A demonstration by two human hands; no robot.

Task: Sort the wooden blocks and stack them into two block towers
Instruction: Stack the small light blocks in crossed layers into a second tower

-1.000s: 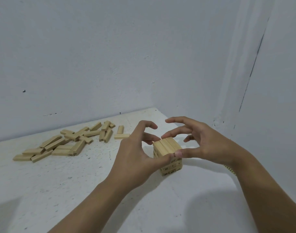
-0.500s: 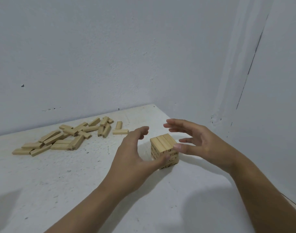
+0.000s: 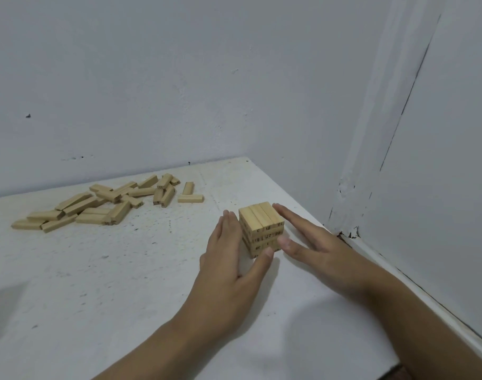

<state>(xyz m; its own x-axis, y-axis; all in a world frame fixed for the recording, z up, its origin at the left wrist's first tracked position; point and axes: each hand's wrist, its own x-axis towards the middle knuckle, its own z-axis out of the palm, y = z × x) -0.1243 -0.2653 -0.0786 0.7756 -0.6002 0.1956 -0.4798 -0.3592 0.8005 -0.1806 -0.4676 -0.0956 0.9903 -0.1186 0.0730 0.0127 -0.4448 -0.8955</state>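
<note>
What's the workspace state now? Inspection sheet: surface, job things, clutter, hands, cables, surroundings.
Surface: white table, speckled with dark marks.
Job's things: one short tower, three blocks across its top; loose blocks piled far left; no second tower seen.
Clutter: nothing seen.
Hands: left hand flat against the tower's left side, right hand flat against its right side, fingers straight.
Cables: nothing seen.
Surroundings: pale walls meeting in a corner; dark crack line on the right wall.
</note>
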